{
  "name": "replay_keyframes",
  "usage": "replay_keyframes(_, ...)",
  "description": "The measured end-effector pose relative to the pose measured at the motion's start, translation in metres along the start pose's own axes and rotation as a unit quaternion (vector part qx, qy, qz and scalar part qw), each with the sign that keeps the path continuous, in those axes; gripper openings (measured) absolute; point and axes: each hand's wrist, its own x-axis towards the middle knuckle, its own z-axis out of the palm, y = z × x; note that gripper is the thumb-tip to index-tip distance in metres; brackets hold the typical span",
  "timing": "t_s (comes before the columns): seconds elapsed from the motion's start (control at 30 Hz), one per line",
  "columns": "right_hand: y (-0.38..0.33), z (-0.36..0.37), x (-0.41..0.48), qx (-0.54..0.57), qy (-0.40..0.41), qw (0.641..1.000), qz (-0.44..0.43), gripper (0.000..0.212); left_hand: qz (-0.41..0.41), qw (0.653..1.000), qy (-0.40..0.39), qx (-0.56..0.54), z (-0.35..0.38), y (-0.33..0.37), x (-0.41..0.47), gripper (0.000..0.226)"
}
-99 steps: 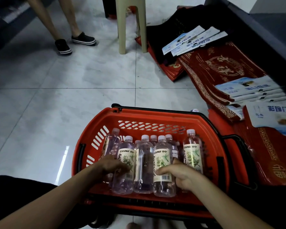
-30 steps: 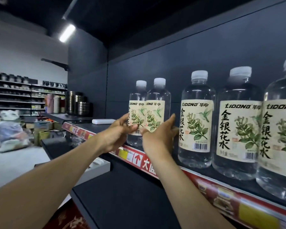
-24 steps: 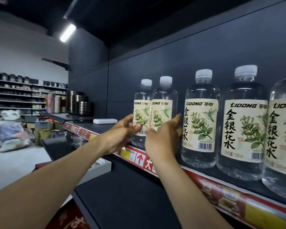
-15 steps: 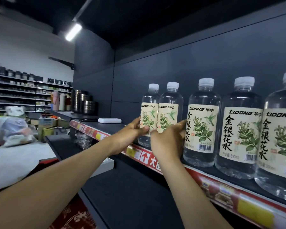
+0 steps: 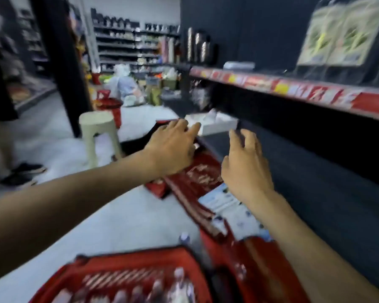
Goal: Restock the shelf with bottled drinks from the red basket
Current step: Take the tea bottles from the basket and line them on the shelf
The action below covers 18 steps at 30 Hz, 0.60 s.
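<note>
Both hands hang in mid-frame, holding nothing. The left hand [image 5: 171, 147] has its fingers loosely spread and pointing forward. The right hand [image 5: 245, 165], just beside it, has its fingers gently curled and apart. The red basket [image 5: 127, 259] lies at the bottom edge of the frame, well below both hands and touching neither. Bottled drinks [image 5: 177, 287] stand in it, smeared by blur. The shelf [image 5: 293, 90] runs across the upper right, above the fingertips; the labelled shapes [image 5: 337, 33] on it are probably more bottles. A pale stool [image 5: 96, 132] stands at middle left, and red mats [image 5: 197, 178] lie on the floor.
</note>
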Motion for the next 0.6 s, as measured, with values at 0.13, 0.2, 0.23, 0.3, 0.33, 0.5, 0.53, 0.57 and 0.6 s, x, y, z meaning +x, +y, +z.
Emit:
replay_keyframes(0.13,-0.036,0.072,-0.074,-0.018,-0.129,0.989,-0.066,0.062,-0.081,0.994,-0.076,0.011,0.057,-0.031,-0.137,0.064)
replay_keyframes(0.2,-0.051,0.106,-0.108,-0.018,-0.194,0.977,-0.091,0.059,-0.114,0.984,-0.14,0.008,0.085,-0.038,-0.199,0.067)
replay_keyframes(0.23,-0.056,0.123,-0.123,-0.015,-0.225,0.969,-0.102,0.059,-0.13,0.976,-0.172,0.004,0.099,-0.042,-0.227,0.068)
replay_keyframes(0.3,-0.063,0.152,-0.15,-0.004,-0.284,0.952,-0.111,0.059,-0.175,0.959,-0.224,-0.022,0.124,-0.05,-0.277,0.068)
replay_keyframes(0.33,-0.063,0.167,-0.16,-0.006,-0.311,0.943,-0.114,0.059,-0.199,0.949,-0.241,-0.037,0.137,-0.054,-0.297,0.068)
replay_keyframes(0.5,-0.041,0.236,-0.194,0.037,-0.434,0.9,-0.002,0.06,-0.357,0.844,-0.335,-0.218,0.199,-0.062,-0.371,0.055)
replay_keyframes(0.53,-0.031,0.25,-0.199,0.037,-0.44,0.897,0.03,0.06,-0.387,0.811,-0.352,-0.263,0.21,-0.058,-0.378,0.05)
replay_keyframes(0.57,-0.019,0.264,-0.204,0.042,-0.445,0.892,0.067,0.06,-0.409,0.779,-0.369,-0.3,0.219,-0.051,-0.382,0.042)
replay_keyframes(0.6,-0.008,0.276,-0.209,0.039,-0.451,0.886,0.102,0.059,-0.424,0.749,-0.386,-0.332,0.227,-0.044,-0.382,0.036)
